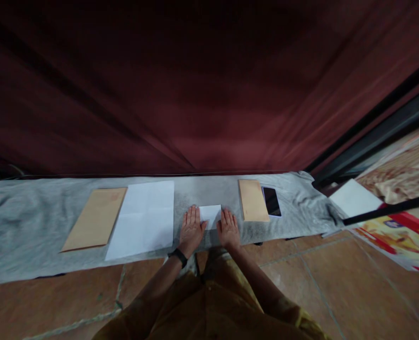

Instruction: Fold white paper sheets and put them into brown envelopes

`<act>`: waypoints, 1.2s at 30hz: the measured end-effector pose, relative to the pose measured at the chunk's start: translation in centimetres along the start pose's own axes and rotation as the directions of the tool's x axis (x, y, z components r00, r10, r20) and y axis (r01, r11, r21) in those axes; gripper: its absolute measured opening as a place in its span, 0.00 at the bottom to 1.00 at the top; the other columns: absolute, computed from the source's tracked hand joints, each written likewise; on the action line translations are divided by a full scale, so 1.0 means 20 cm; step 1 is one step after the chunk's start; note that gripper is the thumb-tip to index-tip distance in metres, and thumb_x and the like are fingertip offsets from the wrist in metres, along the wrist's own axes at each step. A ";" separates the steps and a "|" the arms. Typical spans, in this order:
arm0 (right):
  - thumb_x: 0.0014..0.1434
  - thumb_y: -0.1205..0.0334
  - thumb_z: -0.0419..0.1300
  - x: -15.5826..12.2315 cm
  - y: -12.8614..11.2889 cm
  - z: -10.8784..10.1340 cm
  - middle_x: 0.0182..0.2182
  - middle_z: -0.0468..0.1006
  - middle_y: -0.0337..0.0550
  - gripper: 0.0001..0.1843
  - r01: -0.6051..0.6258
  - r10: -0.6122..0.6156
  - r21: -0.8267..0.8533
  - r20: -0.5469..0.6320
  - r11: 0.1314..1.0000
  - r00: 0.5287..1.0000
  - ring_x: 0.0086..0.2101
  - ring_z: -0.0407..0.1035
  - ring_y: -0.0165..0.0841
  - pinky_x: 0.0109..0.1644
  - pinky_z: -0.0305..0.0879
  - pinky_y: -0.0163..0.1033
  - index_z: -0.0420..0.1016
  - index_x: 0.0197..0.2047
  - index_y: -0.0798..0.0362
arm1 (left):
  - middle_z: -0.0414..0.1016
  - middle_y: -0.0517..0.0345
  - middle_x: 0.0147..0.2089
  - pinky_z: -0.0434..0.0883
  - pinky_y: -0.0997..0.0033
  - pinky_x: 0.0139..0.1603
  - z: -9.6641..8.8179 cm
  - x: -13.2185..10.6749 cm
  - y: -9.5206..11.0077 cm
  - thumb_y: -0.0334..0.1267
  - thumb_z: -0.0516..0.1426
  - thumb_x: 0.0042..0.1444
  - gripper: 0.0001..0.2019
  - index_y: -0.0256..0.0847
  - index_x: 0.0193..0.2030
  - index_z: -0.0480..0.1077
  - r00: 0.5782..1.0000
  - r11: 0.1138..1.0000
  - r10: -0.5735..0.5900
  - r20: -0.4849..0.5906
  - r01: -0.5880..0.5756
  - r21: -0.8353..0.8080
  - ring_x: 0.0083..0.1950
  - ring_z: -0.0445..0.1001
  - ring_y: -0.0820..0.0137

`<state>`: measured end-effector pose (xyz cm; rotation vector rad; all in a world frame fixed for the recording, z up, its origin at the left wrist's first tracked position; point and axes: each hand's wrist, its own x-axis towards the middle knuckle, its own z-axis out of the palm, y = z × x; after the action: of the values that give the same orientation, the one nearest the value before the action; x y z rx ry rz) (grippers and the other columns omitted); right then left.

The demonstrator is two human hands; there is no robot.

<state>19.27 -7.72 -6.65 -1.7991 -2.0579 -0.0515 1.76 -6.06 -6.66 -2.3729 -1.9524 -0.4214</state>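
A small white piece of paper [210,215], perhaps folded, lies on the grey cloth [205,189] right in front of me. At its left edge my left hand [191,229] rests flat, fingers stretched forward and thumb on the paper. My right hand [228,230] lies flat along the right edge, its fingers also extended. Neither hand grips anything. To the left is a large white sheet [143,217] with faint crease lines. A brown envelope [94,219] sits beyond that sheet, and a smaller brown envelope [253,200] lies right of my right hand.
A dark-screened phone [272,201] lies beside the smaller envelope. Dark red fabric [209,118] hangs behind the narrow cloth-covered surface. On the right are dark metal bars [382,127] and a colourful printed box [400,231]. Tiled floor [301,274] shows below.
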 end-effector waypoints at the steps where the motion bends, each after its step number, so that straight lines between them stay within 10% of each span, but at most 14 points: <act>1: 0.73 0.60 0.45 0.02 -0.03 -0.01 0.70 0.60 0.57 0.28 0.007 -0.007 0.026 0.011 1.000 1.000 0.69 0.53 0.45 0.71 0.51 0.55 0.60 0.71 0.63 | 0.52 0.31 0.75 0.55 0.46 0.73 0.00 0.00 0.00 0.47 0.46 0.69 0.33 0.23 0.72 0.55 1.000 1.000 0.004 0.006 -0.004 0.002 0.77 0.50 0.49; 10: 0.74 0.59 0.44 0.22 -0.30 0.06 0.67 0.66 0.53 0.26 0.210 -0.239 0.233 0.104 0.949 0.965 0.68 0.56 0.37 0.73 0.53 0.47 0.65 0.68 0.61 | 0.53 0.33 0.76 0.53 0.46 0.74 0.00 -0.01 -0.04 0.31 0.47 0.63 0.30 0.26 0.73 0.56 0.996 0.997 0.070 0.055 -0.070 0.011 0.78 0.48 0.52; 36: 0.74 0.52 0.46 0.09 0.06 0.02 0.70 0.61 0.51 0.30 0.091 -0.095 0.037 0.118 0.995 0.989 0.68 0.56 0.43 0.72 0.48 0.53 0.56 0.73 0.56 | 0.59 0.37 0.73 0.56 0.42 0.72 -0.06 -0.06 -0.09 0.43 0.40 0.70 0.29 0.27 0.73 0.56 0.998 0.996 -0.054 -0.037 0.052 -0.068 0.76 0.54 0.52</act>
<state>20.21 -5.65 -6.70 -1.7248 -2.2118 0.0639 -0.32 -7.17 -6.11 -2.3378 -2.0199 -0.5397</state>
